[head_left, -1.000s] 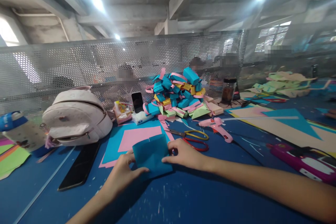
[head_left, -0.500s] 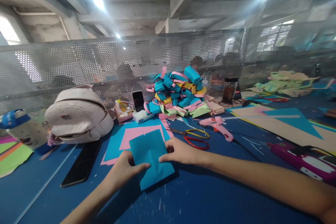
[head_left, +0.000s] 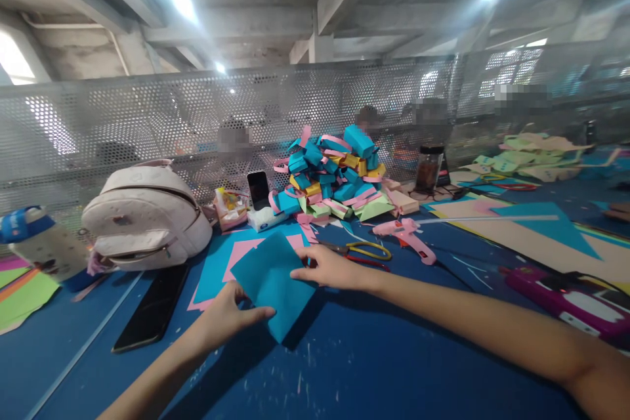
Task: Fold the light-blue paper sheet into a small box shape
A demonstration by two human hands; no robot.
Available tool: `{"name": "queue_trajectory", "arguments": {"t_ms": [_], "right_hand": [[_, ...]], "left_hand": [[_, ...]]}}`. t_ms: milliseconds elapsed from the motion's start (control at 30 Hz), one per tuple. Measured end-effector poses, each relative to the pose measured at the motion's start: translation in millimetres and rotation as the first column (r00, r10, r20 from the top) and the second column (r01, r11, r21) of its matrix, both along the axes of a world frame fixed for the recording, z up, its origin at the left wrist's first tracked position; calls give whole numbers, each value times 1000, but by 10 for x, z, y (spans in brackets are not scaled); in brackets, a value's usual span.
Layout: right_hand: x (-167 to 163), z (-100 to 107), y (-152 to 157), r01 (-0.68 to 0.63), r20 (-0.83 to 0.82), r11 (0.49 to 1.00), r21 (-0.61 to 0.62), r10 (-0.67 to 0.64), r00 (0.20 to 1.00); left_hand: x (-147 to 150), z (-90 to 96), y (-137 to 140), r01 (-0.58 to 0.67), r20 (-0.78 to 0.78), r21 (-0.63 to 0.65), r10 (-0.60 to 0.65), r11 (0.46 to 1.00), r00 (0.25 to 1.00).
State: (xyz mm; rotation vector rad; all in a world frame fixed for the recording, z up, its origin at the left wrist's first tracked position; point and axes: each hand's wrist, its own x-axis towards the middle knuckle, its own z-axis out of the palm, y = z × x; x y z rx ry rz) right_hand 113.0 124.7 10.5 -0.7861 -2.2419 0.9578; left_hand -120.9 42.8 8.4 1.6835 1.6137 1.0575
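Note:
A piece of blue paper (head_left: 270, 279) is held up a little above the table, tilted, with a slight crease near its middle. My left hand (head_left: 236, 310) pinches its left edge, thumb on the near face. On the opposite edge, my right hand (head_left: 325, 266) grips the paper between thumb and fingers. Behind it lie sheets of pink paper (head_left: 237, 256) and blue paper (head_left: 212, 259). Scissors with yellow and red handles (head_left: 369, 251) rest just past my right hand, their blades partly hidden. A pink glue gun (head_left: 407, 236) lies to their right.
A heap of folded paper pieces (head_left: 339, 174) stands before a perforated metal screen (head_left: 187, 118). On the left are a white backpack (head_left: 147, 216), a bottle (head_left: 46, 246) and a black phone (head_left: 152, 308). A magenta device (head_left: 566, 298) and more paper (head_left: 546, 230) lie on the right.
The blue paper has turned and tilted, its lower corner now pointing toward me. My right hand has shifted slightly up and left with it. Both hands keep their hold.

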Motion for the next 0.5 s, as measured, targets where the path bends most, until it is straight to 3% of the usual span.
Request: {"name": "queue_trajectory", "arguments": {"t_ms": [100,233,400,500], "right_hand": [[-41,-19,-38,37,-71,998,54,-33,997],[-50,-20,-198,57,-146,963,263,-19,989],[-53,-54,-363,80,-96,908,412,-44,994],[-79,-110,-393,-31,29,896,443,20,999]], "left_hand": [[8,27,31,-31,11,-37,31,999,999],[16,47,58,-102,68,-51,106,993,992],[57,47,18,-239,146,-63,245,969,958],[98,45,-15,-312,190,-61,318,948,929]]}}
